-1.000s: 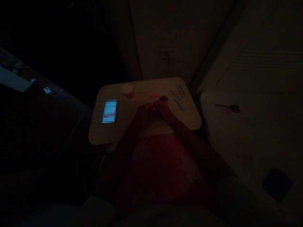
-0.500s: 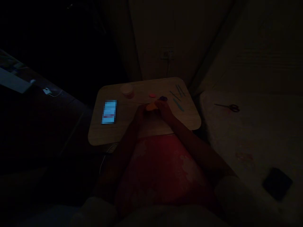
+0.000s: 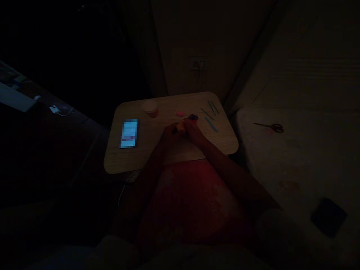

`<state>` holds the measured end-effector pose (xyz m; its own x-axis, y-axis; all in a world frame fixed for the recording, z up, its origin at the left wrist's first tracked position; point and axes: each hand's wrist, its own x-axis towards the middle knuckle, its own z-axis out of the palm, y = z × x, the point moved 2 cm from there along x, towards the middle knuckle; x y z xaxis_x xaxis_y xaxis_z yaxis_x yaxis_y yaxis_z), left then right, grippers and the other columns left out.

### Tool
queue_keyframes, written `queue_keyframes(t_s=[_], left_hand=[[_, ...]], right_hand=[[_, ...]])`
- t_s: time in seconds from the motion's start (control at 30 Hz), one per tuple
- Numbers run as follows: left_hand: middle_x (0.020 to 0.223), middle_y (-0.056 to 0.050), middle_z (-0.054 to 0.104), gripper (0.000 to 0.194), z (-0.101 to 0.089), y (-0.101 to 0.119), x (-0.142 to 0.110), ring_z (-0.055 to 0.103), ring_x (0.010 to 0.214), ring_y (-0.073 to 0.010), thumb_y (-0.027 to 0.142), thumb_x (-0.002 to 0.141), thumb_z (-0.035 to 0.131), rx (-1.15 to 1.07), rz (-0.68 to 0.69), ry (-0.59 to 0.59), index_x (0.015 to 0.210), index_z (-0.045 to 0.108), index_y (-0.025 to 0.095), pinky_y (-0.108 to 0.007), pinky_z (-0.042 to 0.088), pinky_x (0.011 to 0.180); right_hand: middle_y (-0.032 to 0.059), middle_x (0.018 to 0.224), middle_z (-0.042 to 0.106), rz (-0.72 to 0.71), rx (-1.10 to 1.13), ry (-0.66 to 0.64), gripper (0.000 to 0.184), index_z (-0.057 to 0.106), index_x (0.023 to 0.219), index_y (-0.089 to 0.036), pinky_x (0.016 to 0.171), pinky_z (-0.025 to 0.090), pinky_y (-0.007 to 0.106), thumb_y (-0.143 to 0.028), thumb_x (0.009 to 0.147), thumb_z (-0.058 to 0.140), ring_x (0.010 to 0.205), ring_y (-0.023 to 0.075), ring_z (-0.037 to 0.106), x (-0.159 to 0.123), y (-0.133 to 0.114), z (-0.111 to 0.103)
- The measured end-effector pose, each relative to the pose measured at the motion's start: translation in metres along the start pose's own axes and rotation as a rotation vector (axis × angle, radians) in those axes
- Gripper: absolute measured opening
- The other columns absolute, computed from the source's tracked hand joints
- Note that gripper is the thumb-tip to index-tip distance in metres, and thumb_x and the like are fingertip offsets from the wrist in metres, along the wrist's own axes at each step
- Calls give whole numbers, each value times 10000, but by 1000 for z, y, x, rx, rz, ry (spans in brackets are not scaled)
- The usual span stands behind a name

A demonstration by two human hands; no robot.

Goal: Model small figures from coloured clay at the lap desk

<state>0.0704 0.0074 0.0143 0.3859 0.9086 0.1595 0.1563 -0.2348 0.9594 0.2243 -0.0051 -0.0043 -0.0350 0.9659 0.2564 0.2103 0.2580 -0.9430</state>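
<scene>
Hands [image 3: 194, 132] squeezing probably soft orange clay [image 3: 181, 126].

Your wooden table [image 3: 128, 161] has rounded corners and a pale grain. At its 9 o'clock lies a phone [image 3: 129, 133], its screen lit and blurred out. At 11 sits a pale round tub [image 3: 150, 108]; near 12, a small pink disc [image 3: 180, 113]; at 2, a dark purple lump [image 3: 192, 117]; from 2 to 3, thin teal sticks [image 3: 211, 124].
</scene>
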Motion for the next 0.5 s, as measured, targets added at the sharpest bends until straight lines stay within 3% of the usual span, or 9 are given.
queue_keyframes(t_s=[0.07,0.23,0.37,0.5], left_hand=[[834,-58,729,548,0,-1,0,632,754,-185,671,737,809,23,-5,8,920,721,162,-293,506,699],[795,-54,719,566,-1,-1,0,625,729,-178,722,789,736,12,-9,10,846,697,160,-284,492,658],[739,-41,702,556,-3,-1,2,610,686,-164,723,810,714,-4,-38,23,774,688,168,-276,486,630],[639,-13,604,589,-5,1,2,538,624,-146,745,838,657,23,-46,20,673,616,181,-274,414,571]], right_hand=[[68,865,600,29,84,-25,466,541,888,-242,744,567,350,-641,1061,374,822,215,593,-1,-2,3],[30,838,569,54,196,-101,593,525,937,-246,650,473,300,-833,947,445,744,179,528,-4,-5,7],[2,814,535,6,183,-152,556,494,956,-248,595,393,286,-804,962,477,699,160,472,-8,-5,9],[3,833,540,-35,123,-167,528,476,928,-250,647,399,295,-776,968,493,729,164,482,-11,-10,9]])
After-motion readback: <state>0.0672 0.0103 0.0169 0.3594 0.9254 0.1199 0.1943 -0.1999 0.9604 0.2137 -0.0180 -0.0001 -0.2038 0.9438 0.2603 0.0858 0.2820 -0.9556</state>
